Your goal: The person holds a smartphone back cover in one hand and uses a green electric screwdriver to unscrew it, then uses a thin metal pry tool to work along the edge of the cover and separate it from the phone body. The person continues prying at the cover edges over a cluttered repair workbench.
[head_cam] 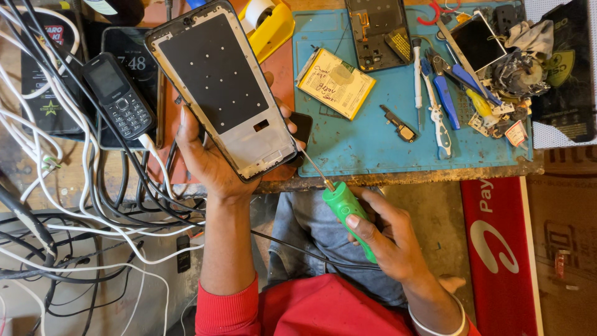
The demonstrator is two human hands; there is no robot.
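Observation:
My left hand (208, 158) holds up a stripped phone frame (221, 84), its black inner plate with grey borders facing me, tilted over the bench edge. My right hand (388, 239) grips a green-handled screwdriver (347, 214) over my lap. Its thin metal shaft reaches up to the frame's lower right corner, where the tip touches the edge.
A blue work mat (373, 140) carries a yellow battery (337, 83), an opened phone body (378, 31), several screwdrivers and tweezers (438, 106) and small parts. A keypad phone (118, 96) lies on the left among many white and black cables (93, 211). A yellow tape dispenser (270, 25) sits behind.

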